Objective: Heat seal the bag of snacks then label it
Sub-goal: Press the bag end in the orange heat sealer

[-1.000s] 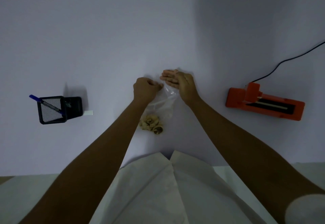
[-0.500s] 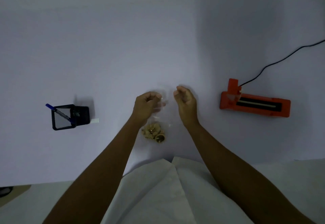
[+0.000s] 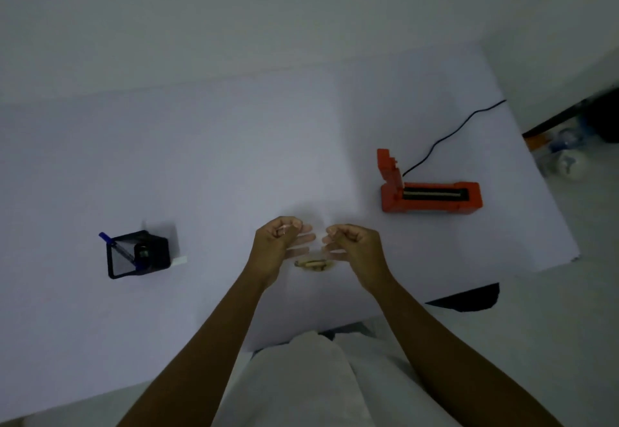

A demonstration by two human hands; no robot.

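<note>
A clear plastic bag of snacks [image 3: 313, 261] hangs between my hands above the white table [image 3: 234, 165], with pale snacks gathered at its bottom. My left hand [image 3: 278, 245] pinches the bag's top left edge with curled fingers. My right hand [image 3: 351, 247] pinches the top right edge the same way. An orange heat sealer [image 3: 430, 194] lies to the right with its lid raised at the left end. A small white label [image 3: 179, 261] sits beside a black mesh pen holder [image 3: 137, 254] on the left.
A blue pen [image 3: 115, 245] stands in the pen holder. A black cable [image 3: 449, 137] runs from the sealer toward the table's back right corner. The table's right edge drops off past the sealer. Clutter lies on the floor at the far right.
Both hands have lifted the bag off the table and hold its top edge apart. The snacks now hang at the bottom. The head view has pulled back.
</note>
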